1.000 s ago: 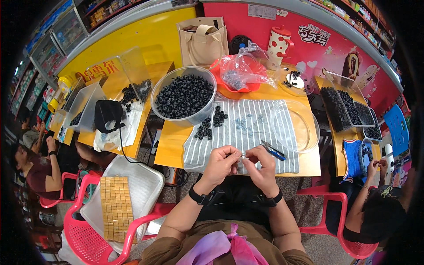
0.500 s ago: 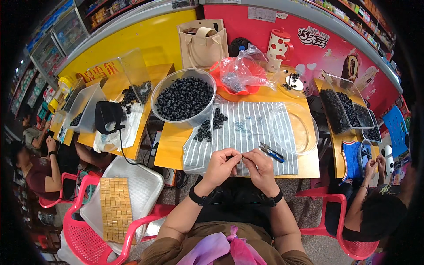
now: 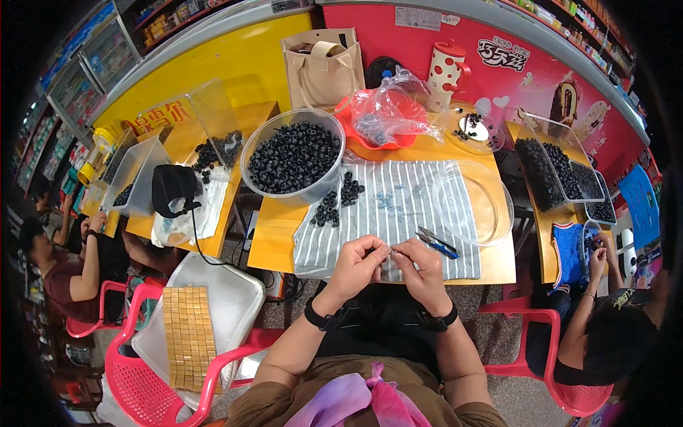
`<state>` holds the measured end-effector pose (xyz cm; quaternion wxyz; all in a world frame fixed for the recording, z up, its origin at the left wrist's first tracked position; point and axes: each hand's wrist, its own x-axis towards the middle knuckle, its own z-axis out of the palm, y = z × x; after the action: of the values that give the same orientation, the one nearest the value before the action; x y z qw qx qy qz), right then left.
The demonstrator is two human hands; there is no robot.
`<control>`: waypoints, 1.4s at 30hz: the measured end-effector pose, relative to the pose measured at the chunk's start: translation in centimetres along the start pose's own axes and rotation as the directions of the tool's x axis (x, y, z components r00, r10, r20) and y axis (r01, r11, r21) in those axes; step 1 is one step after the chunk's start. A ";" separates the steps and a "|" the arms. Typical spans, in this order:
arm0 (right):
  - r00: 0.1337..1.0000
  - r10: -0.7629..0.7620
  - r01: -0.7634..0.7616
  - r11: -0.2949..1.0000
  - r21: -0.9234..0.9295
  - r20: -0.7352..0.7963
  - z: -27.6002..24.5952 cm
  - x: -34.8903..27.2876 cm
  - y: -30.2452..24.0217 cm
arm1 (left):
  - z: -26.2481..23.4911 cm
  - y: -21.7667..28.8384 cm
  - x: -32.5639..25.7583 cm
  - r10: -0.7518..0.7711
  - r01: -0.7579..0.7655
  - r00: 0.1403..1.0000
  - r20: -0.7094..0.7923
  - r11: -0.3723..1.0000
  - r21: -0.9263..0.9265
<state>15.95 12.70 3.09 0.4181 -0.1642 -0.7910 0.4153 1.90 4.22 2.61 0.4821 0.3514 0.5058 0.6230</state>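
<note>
My left hand point(image 3: 358, 268) and my right hand point(image 3: 421, 267) meet fingertip to fingertip over the near edge of a grey-and-white striped cloth point(image 3: 366, 224). Between the left thumb and fingers a small black piece barely shows. The right thumb and finger pinch together beside it; whatever they hold is too small to make out. Just beyond the right hand lie blue-handled pliers point(image 3: 438, 243). Small black ring-shaped pieces point(image 3: 327, 211) lie loose at the cloth's left. Tiny pale-blue pieces point(image 3: 389, 200) are scattered mid-cloth.
A large clear tub point(image 3: 311, 193) full of black pieces stands at the back left, beside a red bowl point(image 3: 380, 151) with plastic bags. A round clear lid point(image 3: 504, 220) lies on the cloth's right. Pink chairs point(image 3: 153, 377) flank me. Other people work at both sides.
My hands stay nearly in place, with the fingertips shifting slightly around the small piece. At the left, the co-worker's hands have moved lower. The view has shifted slightly.
</note>
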 end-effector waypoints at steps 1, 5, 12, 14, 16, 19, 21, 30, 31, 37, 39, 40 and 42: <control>1.000 -0.002 0.002 1.000 -0.001 -0.001 -0.1 0.0 0.1 | 0.0 0.0 0.0 0.006 -0.006 1.000 0.008 1.000 0.011; 1.000 0.028 -0.028 1.000 0.013 0.004 -0.3 0.0 -0.1 | 0.1 0.1 0.0 0.033 -0.033 0.999 0.004 0.997 0.069; 0.998 -0.056 0.054 0.997 -0.062 -0.026 0.2 -0.1 -0.1 | 0.1 -0.1 0.0 -0.040 0.040 0.999 0.007 0.999 0.023; 0.998 -0.054 0.050 0.996 -0.078 -0.042 0.3 -0.2 0.2 | 0.2 -0.1 0.1 -0.062 0.062 0.998 0.011 0.998 0.013; 0.997 -0.052 0.046 0.994 -0.095 -0.059 0.3 -0.2 0.4 | 0.4 0.1 0.2 -0.061 0.059 0.997 -0.047 0.997 -0.049; 0.998 0.007 -0.010 0.999 -0.053 -0.059 0.3 -0.3 0.3 | 0.6 0.3 -0.1 0.093 -0.092 0.995 -0.029 0.996 0.015; 0.999 0.038 -0.039 0.999 -0.036 -0.023 0.1 -0.1 0.0 | 0.4 0.2 -0.2 0.094 -0.094 0.995 -0.024 0.995 0.034; 0.960 0.278 -0.262 0.926 0.271 -0.023 0.8 -1.0 0.4 | 0.9 -0.4 -0.2 0.208 -0.200 0.977 -0.041 0.970 0.141; 0.960 0.279 -0.263 0.926 0.271 -0.024 0.8 -1.0 0.4 | 0.9 -0.4 -0.2 0.204 -0.195 0.977 -0.053 0.971 0.139; 0.985 0.139 -0.127 0.985 0.116 -0.103 0.9 -0.6 -0.2 | 1.0 -0.2 -0.2 0.061 -0.059 0.996 -0.069 0.998 0.031; 0.980 -0.121 0.093 0.980 -0.173 -0.161 0.8 0.0 -0.4 | 0.6 -0.7 0.1 0.086 -0.082 0.993 -0.077 0.995 0.055; 0.980 -0.121 0.092 0.980 -0.175 -0.161 0.7 0.2 -0.3 | 0.4 -0.9 0.2 0.111 -0.104 0.990 -0.084 0.991 0.078; 0.981 -0.132 0.086 0.953 -0.292 -0.143 0.2 0.3 0.1 | -0.1 -1.0 0.8 0.084 -0.071 0.990 -0.115 0.991 0.112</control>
<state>15.61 12.80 3.10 0.4748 -0.2115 -0.8141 0.2589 1.85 5.03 1.59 0.4066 0.3585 0.5525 0.6331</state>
